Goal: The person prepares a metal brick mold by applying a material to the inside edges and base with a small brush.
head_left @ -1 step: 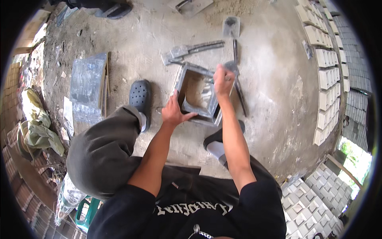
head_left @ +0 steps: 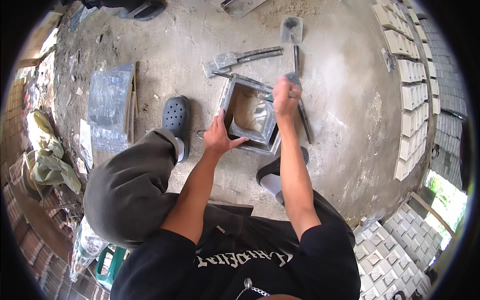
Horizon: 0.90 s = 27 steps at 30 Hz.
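Observation:
A square metal mould (head_left: pixel 227 102) stands on the floor between my feet, a squarish hollow in its middle with light brown powder (head_left: pixel 245 112) inside. My left hand (head_left: pixel 217 137) rests on its near left corner, fingers stretched along the left wall and thumb spread over the near rim. Over the right side of the mould my right hand (head_left: pixel 286 102) is closed round a small tool with a dark green end (head_left: pixel 269 98); the fist hides the rest of it. A grey plate (head_left: pixel 292 78) shows just beyond this fist; whether it belongs to the tool I cannot tell.
Metal bars (head_left: pixel 259 54) and a flat plate (head_left: pixel 291 30) lie beyond the mould. Stacked grey boards (head_left: pixel 110 102) are at the left. Pale moulded blocks (head_left: pixel 412 97) line the right side, with more patterned blocks (head_left: pixel 387 257) at lower right. Another person's foot (head_left: pixel 145 12) shows at top left.
My right hand has shifted slightly right and away from me, and the tool's green end now shows beside the fist. My left hand keeps its place on the mould.

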### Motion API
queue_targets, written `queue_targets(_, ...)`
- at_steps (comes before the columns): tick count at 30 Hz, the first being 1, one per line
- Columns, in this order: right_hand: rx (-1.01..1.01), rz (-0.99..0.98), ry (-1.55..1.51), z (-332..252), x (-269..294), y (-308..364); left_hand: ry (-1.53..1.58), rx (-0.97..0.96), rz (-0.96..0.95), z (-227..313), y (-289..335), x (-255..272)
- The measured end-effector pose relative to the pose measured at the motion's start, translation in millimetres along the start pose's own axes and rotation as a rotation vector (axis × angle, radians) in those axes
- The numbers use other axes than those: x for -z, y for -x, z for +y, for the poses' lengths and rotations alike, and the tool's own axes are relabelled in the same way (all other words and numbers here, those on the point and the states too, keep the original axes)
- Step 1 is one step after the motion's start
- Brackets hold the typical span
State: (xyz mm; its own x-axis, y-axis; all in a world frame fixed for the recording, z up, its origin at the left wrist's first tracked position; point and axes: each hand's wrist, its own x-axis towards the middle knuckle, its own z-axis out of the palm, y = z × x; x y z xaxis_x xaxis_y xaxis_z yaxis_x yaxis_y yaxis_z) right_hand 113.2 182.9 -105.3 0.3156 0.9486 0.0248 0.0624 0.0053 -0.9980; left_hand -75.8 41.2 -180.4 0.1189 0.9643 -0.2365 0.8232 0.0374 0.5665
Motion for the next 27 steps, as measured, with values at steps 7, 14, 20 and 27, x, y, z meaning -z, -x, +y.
queue_targets(7, 0.191, -0.044, 0.070, 34, 8, 5, 0.007, -0.029, 0.058, 1, -18, -1)
queue_targets(14, 0.218, 0.083, 0.223, 41, 18, 19, 0.038, -0.007, 0.025, 9, -24, 2)
queue_targets(20, 0.151, 0.056, -0.153, 29, 20, 18, 0.013, 0.028, -0.019, 7, -22, 5)
queue_targets(27, 0.105, 0.015, -0.183, 7, 4, 21, -0.018, 0.071, -0.068, 10, -21, 10)
